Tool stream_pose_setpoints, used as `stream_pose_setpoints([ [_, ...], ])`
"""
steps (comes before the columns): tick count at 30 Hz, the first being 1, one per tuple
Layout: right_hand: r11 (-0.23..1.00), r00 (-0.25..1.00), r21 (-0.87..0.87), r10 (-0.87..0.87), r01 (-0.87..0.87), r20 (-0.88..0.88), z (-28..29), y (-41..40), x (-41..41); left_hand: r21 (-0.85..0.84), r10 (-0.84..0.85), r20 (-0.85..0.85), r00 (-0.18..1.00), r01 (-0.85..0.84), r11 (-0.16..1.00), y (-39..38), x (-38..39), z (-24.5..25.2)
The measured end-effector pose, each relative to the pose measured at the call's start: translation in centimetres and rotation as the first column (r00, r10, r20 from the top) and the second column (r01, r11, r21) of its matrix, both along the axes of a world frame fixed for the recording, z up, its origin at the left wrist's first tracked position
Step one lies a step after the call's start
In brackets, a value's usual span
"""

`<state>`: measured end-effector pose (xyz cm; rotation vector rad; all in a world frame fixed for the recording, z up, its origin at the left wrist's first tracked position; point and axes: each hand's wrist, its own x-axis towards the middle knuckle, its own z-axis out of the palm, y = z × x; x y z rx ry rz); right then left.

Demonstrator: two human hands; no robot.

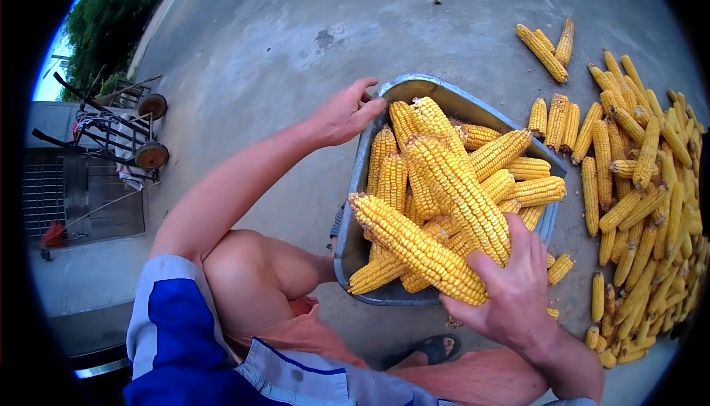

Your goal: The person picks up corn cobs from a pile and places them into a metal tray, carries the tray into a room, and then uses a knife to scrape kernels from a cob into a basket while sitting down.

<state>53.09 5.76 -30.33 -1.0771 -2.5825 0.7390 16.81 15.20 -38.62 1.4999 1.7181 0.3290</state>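
A metal tub [347,228] stands before me, heaped with husked yellow corn cobs [392,181]. My right hand [507,289] grips two corn cobs over the tub's near right part: one cob [419,248] points to the left, the other [457,195] points up and left across the heap. My left hand [349,112] is at the tub's upper left corner, fingers around or against the rim, with no cob in it. How firmly its fingers hold the rim cannot be told.
A large pile of corn cobs [646,239] lies on the concrete floor [266,79] to the right. Three loose cobs [541,54] lie beyond the tub. At the far left stands a two-wheeled metal hand cart [119,134]. My sandalled foot [435,349] is just below the tub.
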Motion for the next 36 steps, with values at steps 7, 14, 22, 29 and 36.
stream_pose_setpoints([
  [7, 0.951, 0.994, -0.303, -0.089, 0.067, -0.058, -2.9, 0.0, 1.2, 0.471, -0.483, -0.174, 0.858, 0.503, 0.725, -2.2, 4.9, 7.7],
  [14, 0.87, 0.997, -0.491, -0.071, 0.047, -0.031, -4.3, -0.2, 1.8, 0.297, -0.756, -0.18, 0.629, 0.768, 0.568, -3.1, 8.6, 5.2],
  [22, 0.763, 0.938, -0.636, -0.298, 0.121, -0.179, -5.0, -1.0, 1.2, 0.252, -0.797, -0.384, 0.465, 0.884, 0.394, -4.5, 14.6, 6.7],
  [29, 0.693, 0.931, -0.719, -0.288, 0.042, -0.223, -7.3, 0.7, 13.0, 0.114, -0.837, -0.482, 0.261, 0.965, 0.235, -4.5, 17.3, 5.5],
  [36, 0.449, 0.379, 0.081, -0.827, 0.89, 0.416, -19.7, -7.4, 39.5, 0.11, -0.834, -0.48, 0.271, 0.962, 0.249, -4.6, 17.4, 5.5],
])
